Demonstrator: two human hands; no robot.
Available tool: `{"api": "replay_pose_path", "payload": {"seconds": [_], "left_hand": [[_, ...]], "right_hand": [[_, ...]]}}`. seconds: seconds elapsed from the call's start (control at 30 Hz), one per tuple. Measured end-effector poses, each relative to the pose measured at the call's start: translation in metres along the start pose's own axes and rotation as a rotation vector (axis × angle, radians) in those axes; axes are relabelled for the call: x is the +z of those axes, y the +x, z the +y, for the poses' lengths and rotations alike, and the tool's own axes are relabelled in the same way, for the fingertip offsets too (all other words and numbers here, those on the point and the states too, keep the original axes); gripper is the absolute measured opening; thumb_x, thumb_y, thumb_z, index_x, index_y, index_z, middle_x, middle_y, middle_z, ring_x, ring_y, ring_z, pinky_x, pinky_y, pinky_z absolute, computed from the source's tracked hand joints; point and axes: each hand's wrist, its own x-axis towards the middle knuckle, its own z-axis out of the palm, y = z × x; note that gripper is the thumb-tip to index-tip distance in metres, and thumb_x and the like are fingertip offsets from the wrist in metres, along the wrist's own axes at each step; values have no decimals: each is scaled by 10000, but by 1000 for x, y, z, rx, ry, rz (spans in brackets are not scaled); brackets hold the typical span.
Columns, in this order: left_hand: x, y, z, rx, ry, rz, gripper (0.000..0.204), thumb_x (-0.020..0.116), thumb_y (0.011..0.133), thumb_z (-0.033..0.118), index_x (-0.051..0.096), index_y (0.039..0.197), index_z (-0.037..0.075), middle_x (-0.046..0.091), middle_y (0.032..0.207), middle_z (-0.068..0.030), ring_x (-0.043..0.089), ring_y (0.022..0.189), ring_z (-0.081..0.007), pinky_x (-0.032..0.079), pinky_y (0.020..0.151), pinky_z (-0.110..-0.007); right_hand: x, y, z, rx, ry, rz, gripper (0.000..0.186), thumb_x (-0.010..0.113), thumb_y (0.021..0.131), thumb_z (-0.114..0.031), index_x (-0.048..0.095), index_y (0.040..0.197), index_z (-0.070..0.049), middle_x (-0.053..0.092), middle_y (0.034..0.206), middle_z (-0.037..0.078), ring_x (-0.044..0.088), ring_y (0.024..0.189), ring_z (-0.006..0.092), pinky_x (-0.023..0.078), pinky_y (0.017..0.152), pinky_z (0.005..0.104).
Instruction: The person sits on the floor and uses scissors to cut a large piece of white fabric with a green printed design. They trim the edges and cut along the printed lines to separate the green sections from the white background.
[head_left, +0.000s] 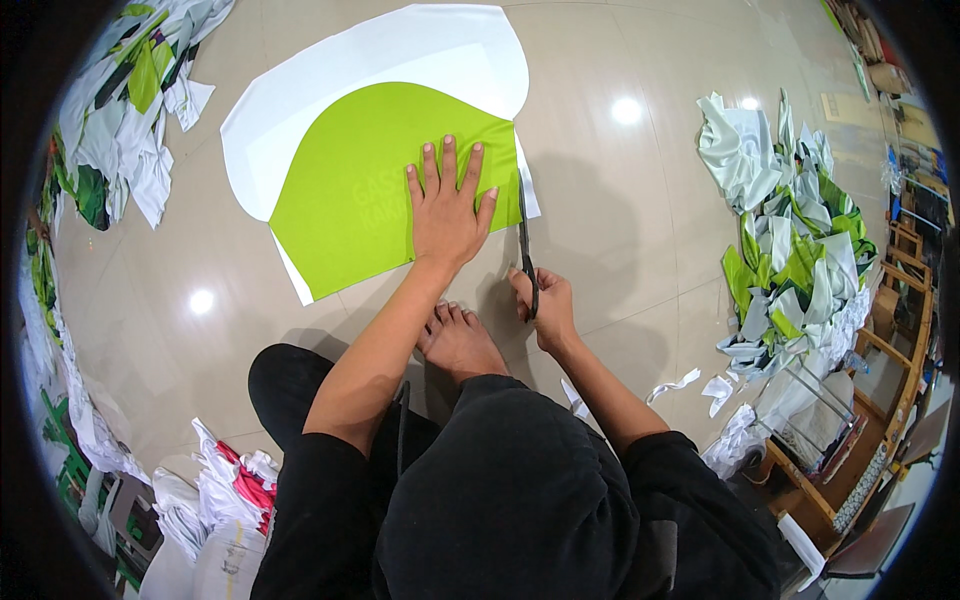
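A lime-green fabric piece (345,185) with a curved far edge lies on top of a white fabric piece (300,95) on the floor. My left hand (448,215) rests flat on the green fabric with its fingers spread, near its right side. In my right hand (548,305) is a pair of dark-handled scissors (528,265), my fingers wrapped round the handles. The blades point away from me and lie along the right edge of the fabric, where a white strip shows beside the green. How far apart the blades are, I cannot tell.
Tangled green and white fabric scraps (800,250) are heaped at the right; another fabric pile (140,90) lies far left. Small white offcuts (716,393) sit on the tiled floor (650,120). Wooden furniture (900,340) stands along the right rim. My bare foot (465,345) is just below the fabric.
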Motion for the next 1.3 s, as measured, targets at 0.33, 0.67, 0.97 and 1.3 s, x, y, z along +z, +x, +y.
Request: {"api": "replay_pose_path", "payload": {"seconds": [0.33, 0.67, 0.97, 1.3], "left_hand": [[0, 0, 0, -5, -3, -10, 693, 475, 1154, 499, 385, 1764, 183, 317, 1808, -237, 247, 1668, -516, 161, 1337, -704], [3, 15, -3, 6, -47, 77, 703, 522, 1141, 467, 397, 1748, 135, 316, 1805, -247, 232, 1644, -590, 159, 1298, -773], [11, 34, -9, 6, -5, 77, 714, 513, 1137, 499, 397, 1756, 163, 340, 1801, -229, 255, 1649, -562, 165, 1311, -750], [10, 34, -9, -4, 17, 71, 713, 509, 1137, 504, 390, 1759, 175, 339, 1805, -215, 269, 1650, -542, 178, 1314, -744]], "right_hand": [[0, 0, -5, -1, -38, 22, 356, 859, 962, -308, 654, 792, -71, 588, 622, -16, 514, 489, 86, 374, 471, 274], [3, 11, -8, -13, -43, 21, 371, 854, 969, -318, 633, 778, -90, 596, 613, -10, 507, 491, 84, 365, 478, 276], [4, 17, -14, -11, -32, 21, 361, 880, 945, -319, 645, 797, -89, 600, 630, -11, 528, 488, 88, 389, 476, 277], [6, 18, -20, -6, -57, 26, 322, 877, 939, -285, 645, 819, -96, 606, 651, -12, 518, 495, 91, 371, 479, 281]]}}
